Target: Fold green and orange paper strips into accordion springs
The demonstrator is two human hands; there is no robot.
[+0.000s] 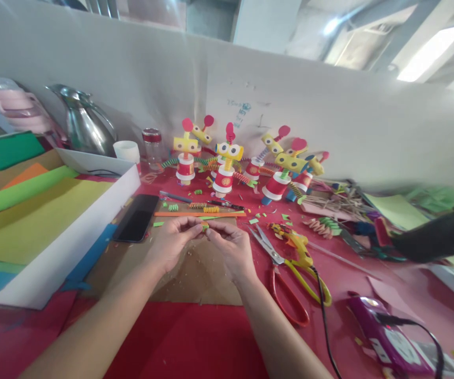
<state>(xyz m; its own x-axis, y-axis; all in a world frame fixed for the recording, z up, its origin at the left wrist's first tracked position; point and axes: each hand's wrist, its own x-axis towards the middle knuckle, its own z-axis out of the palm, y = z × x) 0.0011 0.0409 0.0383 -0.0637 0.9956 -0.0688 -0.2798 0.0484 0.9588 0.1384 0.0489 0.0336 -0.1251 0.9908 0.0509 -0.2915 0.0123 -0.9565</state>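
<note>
My left hand (177, 239) and my right hand (233, 245) meet over a brown cardboard sheet (199, 281). Between their fingertips they pinch a small folded paper strip (205, 226), green and orange. Just beyond lie an orange paper strip (164, 214), a yellow folded paper spring (211, 209) and a green one (173, 207). Scissors (276, 258) with red and yellow handles rest open to the right of my right hand, beside a yellow glue gun (301, 247). A black phone (137, 217) lies left of my left hand.
Several paper robot figures (224, 179) stand at the back by the white wall. A white box (80, 221) of coloured paper is at left, with a steel jug (82, 121), paper cup (127, 151) and glass jar (153, 147) behind. A purple device (393, 337) with a cable sits at right.
</note>
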